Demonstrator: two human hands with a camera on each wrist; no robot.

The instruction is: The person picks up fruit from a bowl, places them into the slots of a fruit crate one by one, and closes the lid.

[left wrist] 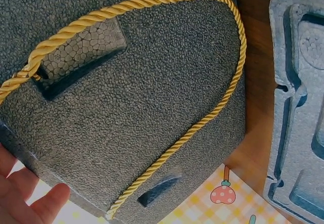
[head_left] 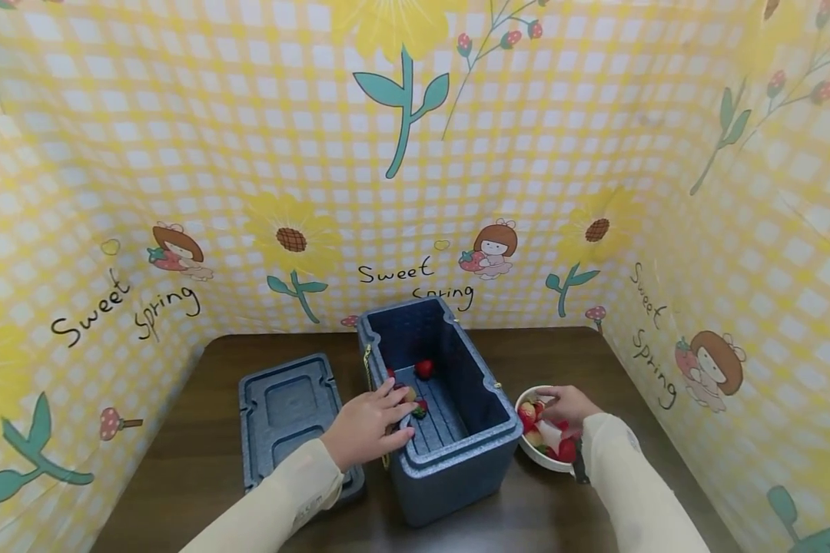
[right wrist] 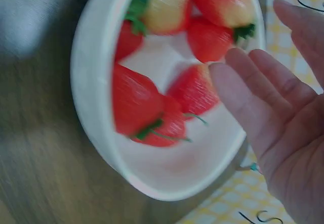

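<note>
Fingers [head_left: 400, 412] spread at box rim [head_left: 460, 449] (left hand [head_left: 368, 427]), right fingers [right wrist: 250, 100] straight, over strawberries [right wrist: 135, 100]

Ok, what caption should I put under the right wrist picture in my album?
A person's right grip reaches over a white bowl of strawberries on a dark wooden table.

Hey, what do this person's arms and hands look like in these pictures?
Both arms wear long, plain cream sleeves: left sleeve, right sleeve. A faint marking, too small to read, shows near the left cuff. A small dark piece sits beside the right cuff. The left hand and right hand are gloveless.
</note>
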